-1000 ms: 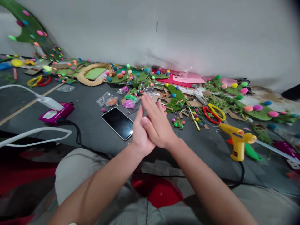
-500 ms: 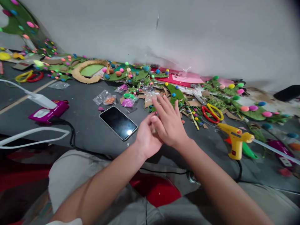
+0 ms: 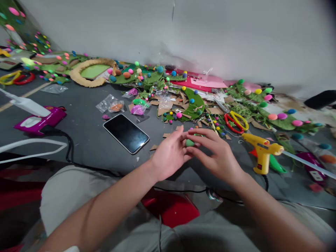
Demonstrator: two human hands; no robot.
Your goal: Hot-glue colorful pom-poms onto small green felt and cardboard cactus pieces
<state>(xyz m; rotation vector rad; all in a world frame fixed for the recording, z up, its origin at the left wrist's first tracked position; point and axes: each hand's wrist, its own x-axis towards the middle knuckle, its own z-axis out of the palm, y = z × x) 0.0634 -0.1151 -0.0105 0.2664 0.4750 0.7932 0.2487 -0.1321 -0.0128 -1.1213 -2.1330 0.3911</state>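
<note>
A small green clay ball (image 3: 189,142) sits between the fingertips of my right hand (image 3: 217,154), which is closed on it in a pinch. My left hand (image 3: 169,154) is palm up beside the ball, open, its fingers partly hidden behind the right hand's fingers. Both hands are just above the front part of the dark table (image 3: 89,133). Left of them lies a phone (image 3: 126,133) with a dark screen. Beyond the hands is a curved green felt piece (image 3: 195,105) with coloured balls on it.
A yellow glue gun (image 3: 262,152) stands at right, near red and yellow scissors (image 3: 234,122). Clear packets with orange (image 3: 116,106) and purple clay (image 3: 138,109) lie behind the phone. A purple power socket (image 3: 42,120) with white plug is at left. Cardboard scraps (image 3: 215,110) lie toward the wall.
My palms were pressed together, then moved apart. The green clay ball has come into view, and my right fingers now pinch it. The view has shifted slightly to the right.
</note>
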